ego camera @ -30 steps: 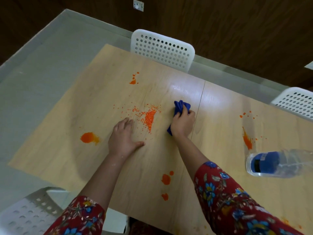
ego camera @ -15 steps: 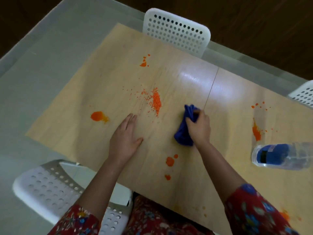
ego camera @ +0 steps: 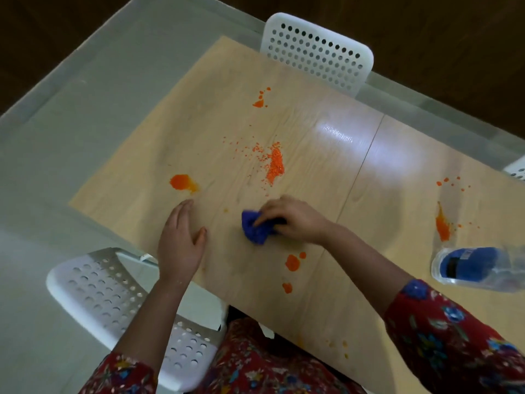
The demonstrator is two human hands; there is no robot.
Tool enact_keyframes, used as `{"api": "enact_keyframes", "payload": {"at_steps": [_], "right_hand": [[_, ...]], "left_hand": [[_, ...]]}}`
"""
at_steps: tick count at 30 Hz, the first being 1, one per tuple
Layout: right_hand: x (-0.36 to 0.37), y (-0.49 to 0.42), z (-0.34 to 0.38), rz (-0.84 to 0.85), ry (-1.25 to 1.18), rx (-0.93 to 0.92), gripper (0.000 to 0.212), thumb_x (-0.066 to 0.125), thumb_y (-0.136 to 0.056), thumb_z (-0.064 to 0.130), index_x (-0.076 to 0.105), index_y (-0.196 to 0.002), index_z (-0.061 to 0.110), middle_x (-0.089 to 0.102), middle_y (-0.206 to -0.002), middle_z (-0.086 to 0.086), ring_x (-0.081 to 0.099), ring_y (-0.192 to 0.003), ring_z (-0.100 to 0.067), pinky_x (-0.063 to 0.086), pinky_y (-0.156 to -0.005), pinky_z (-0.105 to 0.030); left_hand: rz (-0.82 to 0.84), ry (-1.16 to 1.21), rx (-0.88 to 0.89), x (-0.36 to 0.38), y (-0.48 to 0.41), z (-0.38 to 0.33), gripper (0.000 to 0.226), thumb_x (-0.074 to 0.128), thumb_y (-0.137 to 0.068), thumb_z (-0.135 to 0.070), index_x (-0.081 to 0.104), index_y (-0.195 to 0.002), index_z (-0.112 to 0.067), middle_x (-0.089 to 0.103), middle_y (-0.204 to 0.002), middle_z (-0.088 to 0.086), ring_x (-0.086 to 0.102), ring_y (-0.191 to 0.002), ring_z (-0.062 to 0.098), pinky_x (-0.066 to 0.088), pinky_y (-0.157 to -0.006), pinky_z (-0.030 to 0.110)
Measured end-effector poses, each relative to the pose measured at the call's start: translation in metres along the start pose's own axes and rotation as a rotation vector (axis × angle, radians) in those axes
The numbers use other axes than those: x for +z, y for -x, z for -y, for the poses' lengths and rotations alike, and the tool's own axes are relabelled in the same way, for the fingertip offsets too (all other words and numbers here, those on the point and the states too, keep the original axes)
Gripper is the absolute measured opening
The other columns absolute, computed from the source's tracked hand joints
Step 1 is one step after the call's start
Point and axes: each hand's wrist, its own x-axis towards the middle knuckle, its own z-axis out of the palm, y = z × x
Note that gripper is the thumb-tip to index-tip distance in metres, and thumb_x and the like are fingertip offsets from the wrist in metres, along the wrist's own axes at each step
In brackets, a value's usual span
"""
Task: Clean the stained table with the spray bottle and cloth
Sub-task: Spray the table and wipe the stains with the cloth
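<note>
The light wooden table (ego camera: 326, 172) carries several orange stains: a crumbly patch (ego camera: 275, 164) in the middle, a blot (ego camera: 181, 182) at the left, splashes (ego camera: 292, 262) near the front edge and a streak (ego camera: 442, 224) at the right. My right hand (ego camera: 295, 217) presses a crumpled blue cloth (ego camera: 254, 228) on the table just below the crumbly patch. My left hand (ego camera: 181, 243) lies flat, fingers apart, near the front left edge. The clear spray bottle (ego camera: 477, 265) with a blue label lies on its side at the right.
A white perforated chair (ego camera: 318, 52) stands at the table's far side, another (ego camera: 119, 297) at the near left by my lap. A third chair's corner (ego camera: 517, 170) shows at the right edge. Grey floor surrounds the table.
My right hand has dragged the blue cloth toward me and to the left, from beside the crumbly patch to below it. My left hand stayed flat on the table. The view tilted downward.
</note>
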Motion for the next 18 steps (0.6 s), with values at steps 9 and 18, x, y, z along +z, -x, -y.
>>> {"api": "enact_keyframes", "payload": {"at_steps": [9,18], "right_hand": [[0.002,-0.062,-0.017,-0.282,0.175,0.137,0.039,0.055,-0.09,0.008,0.065,-0.123,0.026,0.06,-0.128,-0.005,0.054,-0.099,-0.032,0.044,-0.083,-0.044],[0.032,-0.044,-0.004,-0.341,0.258,0.051,0.039,0.038,-0.092,0.027,0.066,-0.119,0.03,0.063,-0.119,0.003,0.054,-0.091,-0.024,0.043,-0.075,-0.035]], "left_hand": [[-0.071,-0.027,0.002,0.0,-0.008,0.013,0.058,0.065,-0.088,-0.022,0.043,-0.14,-0.008,0.046,-0.142,0.007,0.043,-0.131,0.023,0.035,-0.11,0.035],[-0.054,-0.017,0.075,0.007,-0.053,-0.011,0.058,0.064,-0.088,-0.024,0.045,-0.141,-0.013,0.044,-0.146,0.003,0.039,-0.135,0.022,0.035,-0.112,0.04]]}}
